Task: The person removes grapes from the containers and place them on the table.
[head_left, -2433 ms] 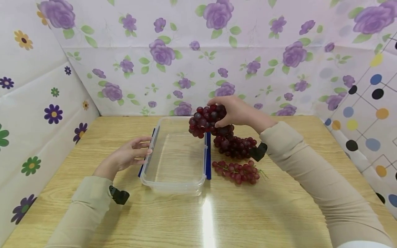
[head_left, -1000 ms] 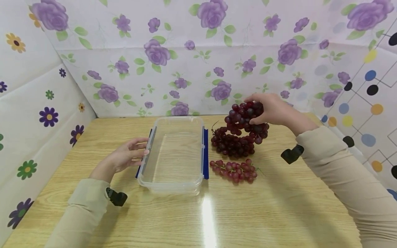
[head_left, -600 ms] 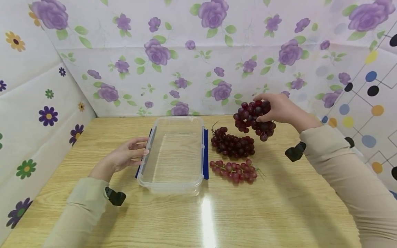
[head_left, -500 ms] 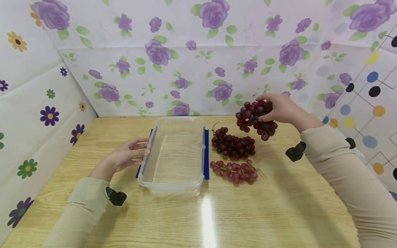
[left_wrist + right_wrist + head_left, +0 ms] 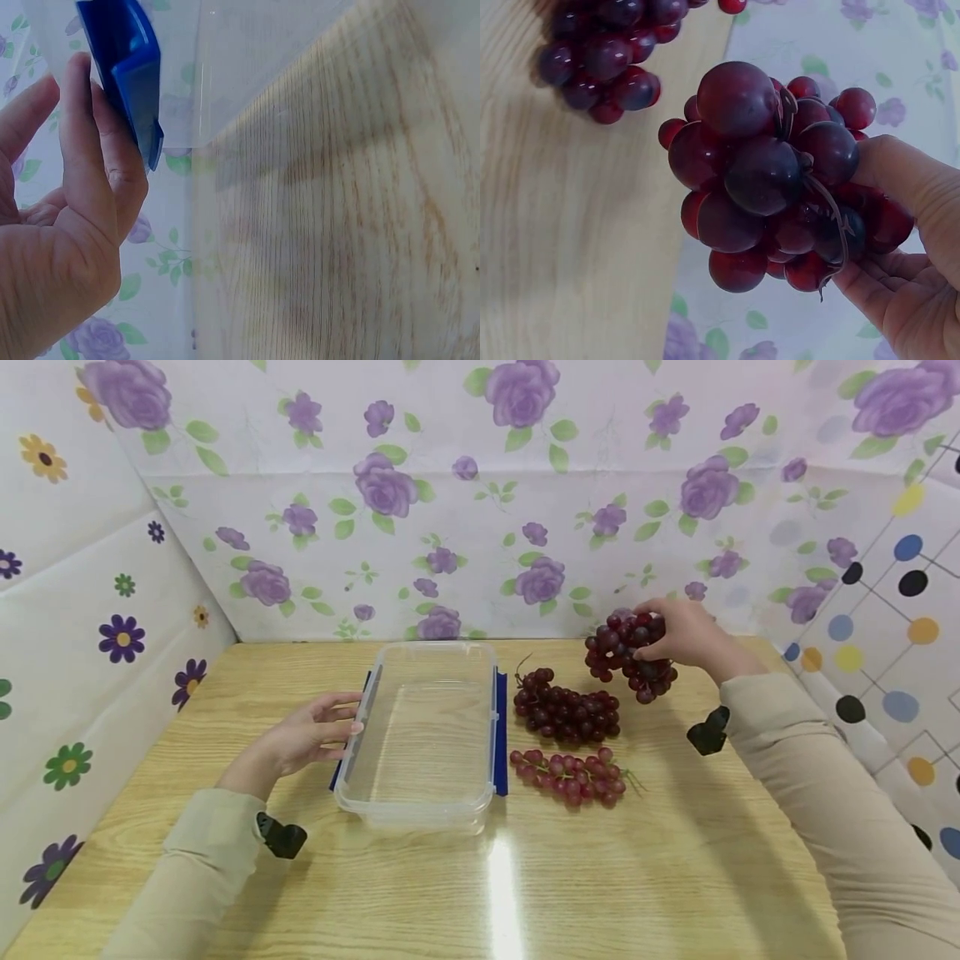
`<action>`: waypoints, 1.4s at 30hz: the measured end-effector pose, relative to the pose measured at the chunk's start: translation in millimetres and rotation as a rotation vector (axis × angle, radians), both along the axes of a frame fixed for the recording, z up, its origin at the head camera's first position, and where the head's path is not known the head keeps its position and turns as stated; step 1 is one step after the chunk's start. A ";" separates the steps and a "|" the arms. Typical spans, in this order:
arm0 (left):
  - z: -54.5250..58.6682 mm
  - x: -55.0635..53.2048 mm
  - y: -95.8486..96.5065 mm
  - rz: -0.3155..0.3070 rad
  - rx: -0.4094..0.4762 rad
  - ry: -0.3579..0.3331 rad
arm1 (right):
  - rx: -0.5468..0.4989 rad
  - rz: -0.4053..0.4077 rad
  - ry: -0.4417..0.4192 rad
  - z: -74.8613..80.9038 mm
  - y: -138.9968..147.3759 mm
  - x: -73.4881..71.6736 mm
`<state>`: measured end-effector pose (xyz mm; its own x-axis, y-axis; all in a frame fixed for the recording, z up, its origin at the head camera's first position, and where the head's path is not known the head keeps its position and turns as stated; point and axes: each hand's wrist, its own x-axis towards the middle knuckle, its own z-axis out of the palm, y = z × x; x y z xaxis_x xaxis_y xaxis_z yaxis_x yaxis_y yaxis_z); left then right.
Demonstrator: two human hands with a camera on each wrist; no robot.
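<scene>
In the head view, my right hand (image 5: 693, 639) grips a bunch of dark red grapes (image 5: 626, 652) at the back right, with the thumb and fingers round its side. The right wrist view shows these grapes (image 5: 761, 176) close up, with a thin brown stem. My left hand (image 5: 307, 739) rests against the left side of a clear plastic container (image 5: 420, 806), its fingers extended and the thumb at the rim. In the left wrist view, the fingers (image 5: 86, 150) touch the container's blue side latch (image 5: 139, 82). Nothing lies in the container.
Right of the container lie a second dark bunch of grapes (image 5: 566, 706) and, nearer, a lighter red bunch (image 5: 573, 777) with a green stem. Another blue latch (image 5: 501, 735) hangs at the container's right side. Flower-patterned sheeting (image 5: 465, 552) backs the wooden table (image 5: 420, 893).
My right hand has carried the dark bunch from over the container's right edge to the back right, then slightly lower. The left hand has stayed against the container.
</scene>
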<state>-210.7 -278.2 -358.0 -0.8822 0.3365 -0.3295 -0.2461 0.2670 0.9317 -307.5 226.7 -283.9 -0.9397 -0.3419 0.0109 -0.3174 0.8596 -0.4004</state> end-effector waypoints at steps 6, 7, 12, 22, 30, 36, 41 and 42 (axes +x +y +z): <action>-1.6 -1.0 -0.1 -0.006 0.003 0.003 | 0.005 -0.007 0.012 -11.7 7.5 0.1; -1.8 -1.0 -0.2 -0.006 0.004 0.003 | 0.009 -0.005 0.019 -13.2 8.9 0.2; -2.1 -0.8 -1.3 -0.007 0.008 0.008 | 0.025 0.001 0.023 -20.0 15.3 2.3; -3.1 -1.2 -0.8 0.001 -0.001 0.011 | 0.018 0.016 -0.004 -30.9 24.5 9.8; -2.7 -0.5 -0.7 0.007 0.009 0.010 | 0.067 0.040 -0.004 -32.6 25.9 17.4; -2.4 0.0 -0.6 0.007 -0.002 0.009 | 0.090 0.046 0.005 -31.9 29.2 23.3; -2.9 0.1 -0.3 0.005 -0.005 0.002 | 0.085 0.074 0.035 -32.3 32.3 28.3; -2.9 0.1 -0.2 0.005 -0.004 0.001 | 0.081 0.083 0.040 -32.3 33.2 29.6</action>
